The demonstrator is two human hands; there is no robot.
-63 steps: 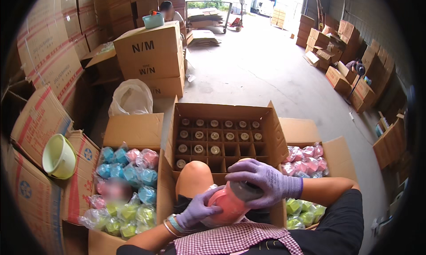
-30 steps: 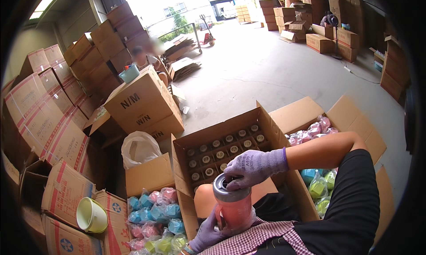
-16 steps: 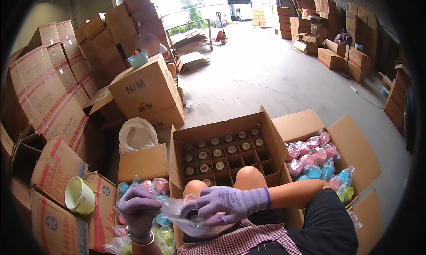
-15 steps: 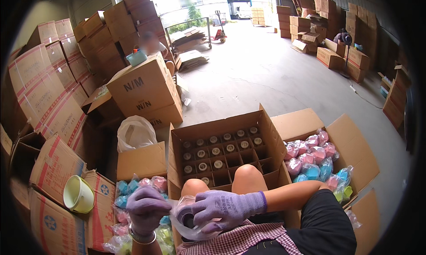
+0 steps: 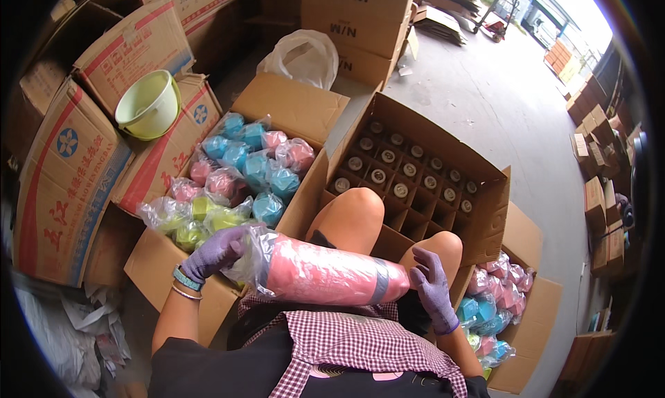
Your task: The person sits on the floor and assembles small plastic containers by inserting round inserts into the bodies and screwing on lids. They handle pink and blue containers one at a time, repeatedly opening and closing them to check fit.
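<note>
Head view: left hand (image 5: 217,253) grips the bag (image 5: 255,265) around a pink bottle (image 5: 324,275), right hand (image 5: 433,291) spread beside it

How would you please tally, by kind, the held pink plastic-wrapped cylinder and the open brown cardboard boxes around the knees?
Pink plastic-wrapped cylinder: 1
Boxes holding bagged blue, pink and green pieces: 2
Divided box: 1
Total: 4
</note>
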